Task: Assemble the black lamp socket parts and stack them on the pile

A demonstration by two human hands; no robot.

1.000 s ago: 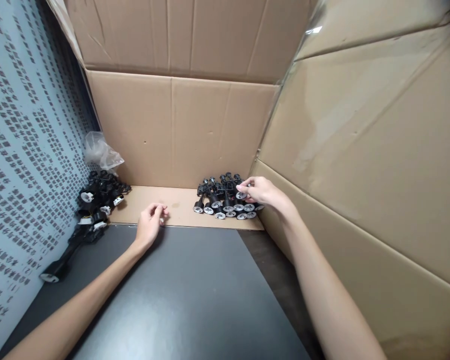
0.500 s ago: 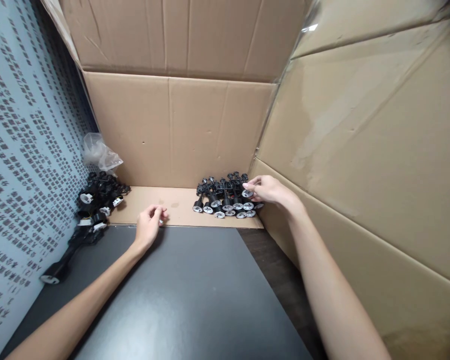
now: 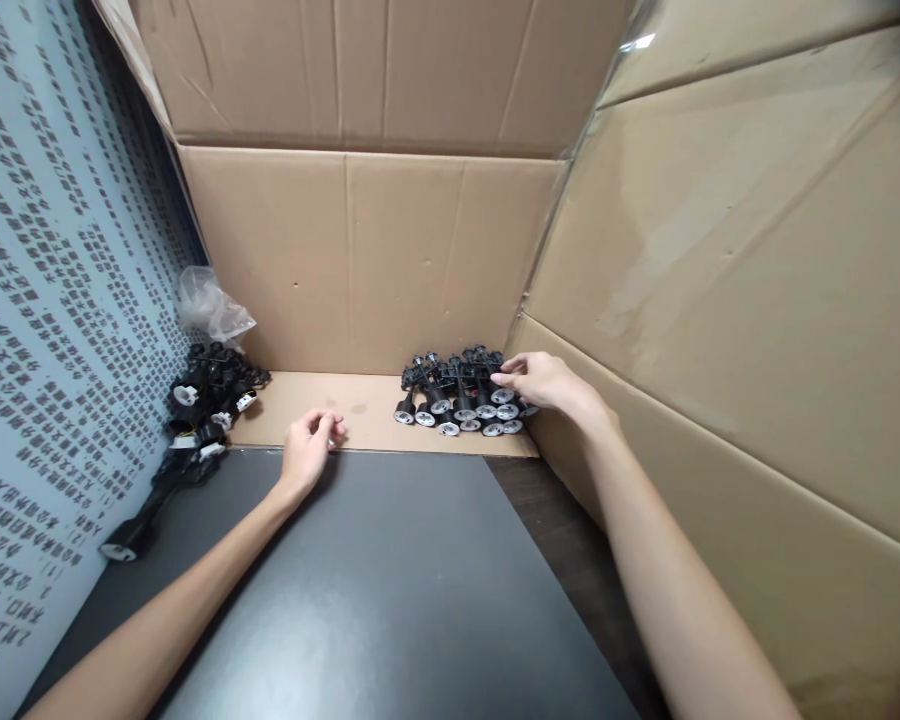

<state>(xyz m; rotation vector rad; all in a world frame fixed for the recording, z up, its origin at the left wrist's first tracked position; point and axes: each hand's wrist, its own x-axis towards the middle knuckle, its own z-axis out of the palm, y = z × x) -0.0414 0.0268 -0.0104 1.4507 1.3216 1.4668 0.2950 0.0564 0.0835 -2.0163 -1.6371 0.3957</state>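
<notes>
Rows of black parts with round white-faced ends [image 3: 463, 405] lie close together on a cardboard strip [image 3: 360, 425] at the back. At their right side is my right hand [image 3: 544, 382], its fingers apart and its fingertips just above the nearest part, with nothing seen in its grasp. My left hand [image 3: 309, 448] hovers at the front edge of the strip, its fingers curled together around something small and pale that I cannot make out. More black parts [image 3: 210, 390] are heaped at the left.
A dark grey mat [image 3: 360, 580] covers the near surface. Cardboard walls [image 3: 420, 260] stand at the back and right, a printed panel [image 3: 52, 300] at the left. A clear plastic bag [image 3: 214, 305] rests above the left heap, and a single long black part [image 3: 131, 535] points toward me.
The view has shifted slightly, so everything sits a little further right. My right fingers have opened off the white-faced part, which now rests on the others. My left hand keeps its pose.
</notes>
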